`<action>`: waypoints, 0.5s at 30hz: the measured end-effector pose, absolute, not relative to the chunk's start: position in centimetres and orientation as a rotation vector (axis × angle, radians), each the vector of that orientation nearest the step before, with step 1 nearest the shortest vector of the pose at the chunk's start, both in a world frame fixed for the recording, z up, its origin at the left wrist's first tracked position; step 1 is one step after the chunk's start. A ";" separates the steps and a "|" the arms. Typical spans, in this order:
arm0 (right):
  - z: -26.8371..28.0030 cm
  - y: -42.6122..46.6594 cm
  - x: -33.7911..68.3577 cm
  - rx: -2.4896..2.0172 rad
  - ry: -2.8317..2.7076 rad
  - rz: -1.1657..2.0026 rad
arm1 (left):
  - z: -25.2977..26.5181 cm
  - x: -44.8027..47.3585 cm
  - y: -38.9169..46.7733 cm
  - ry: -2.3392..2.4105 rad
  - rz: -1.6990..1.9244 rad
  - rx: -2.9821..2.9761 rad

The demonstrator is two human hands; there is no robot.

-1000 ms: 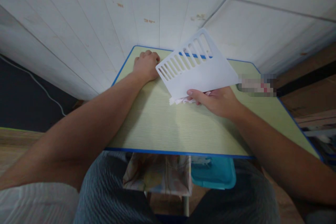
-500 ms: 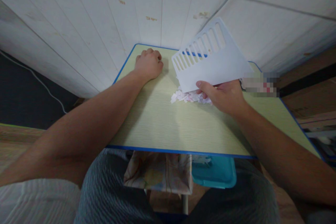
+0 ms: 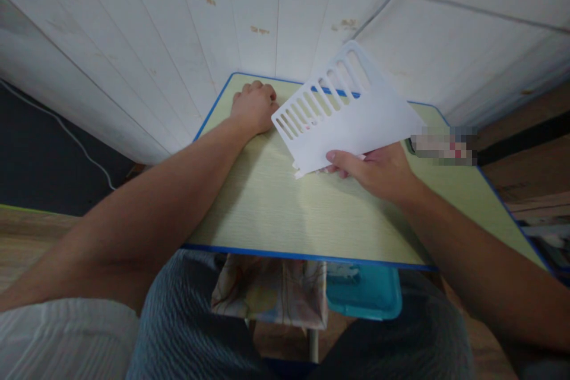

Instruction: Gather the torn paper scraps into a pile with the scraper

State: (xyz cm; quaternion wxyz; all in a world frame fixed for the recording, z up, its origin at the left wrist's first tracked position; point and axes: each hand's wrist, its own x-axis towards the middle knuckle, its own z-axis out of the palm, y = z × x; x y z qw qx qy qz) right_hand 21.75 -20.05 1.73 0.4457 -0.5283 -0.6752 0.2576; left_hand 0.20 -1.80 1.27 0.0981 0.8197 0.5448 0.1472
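Note:
Between the thumb and fingers of my right hand (image 3: pixel 374 169) is a flat white plastic scraper (image 3: pixel 356 124) with a row of slots along its far edge. It is held tilted over the tabletop (image 3: pixel 276 208). Under its near left corner, a few white paper scraps (image 3: pixel 297 171) stick out; the scraper covers most of the pile. My left hand (image 3: pixel 253 108) rests as a loose fist near the far left corner of the table, close to the scraper's left corner. Nothing shows in it, though its palm side is hidden.
A blurred-out object (image 3: pixel 440 145) lies at the table's right side. White wall boards (image 3: pixel 294 18) stand behind the table. Below the front edge are a patterned fabric bin (image 3: pixel 271 297) and a blue plastic tub (image 3: pixel 365 297) with white bits in it.
My right hand has brought the scraper left and closer to me, now hiding most of the paper scraps that showed before. My left hand stays in place on the table.

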 end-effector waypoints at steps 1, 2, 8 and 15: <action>1.7 -20.0 21.8 -1.298 -1.676 0.623 | 1.3 0.2 -1.8 1.615 0.435 2.430; 1.7 -20.0 21.8 -1.291 -1.682 0.603 | 1.3 0.2 -1.9 1.619 0.435 2.431; 1.5 -20.1 21.3 -1.323 -1.687 0.590 | 1.3 0.2 -1.7 1.617 0.441 2.424; 1.8 -19.9 22.1 -1.311 -1.719 0.496 | 1.0 0.3 -1.7 1.587 0.511 2.362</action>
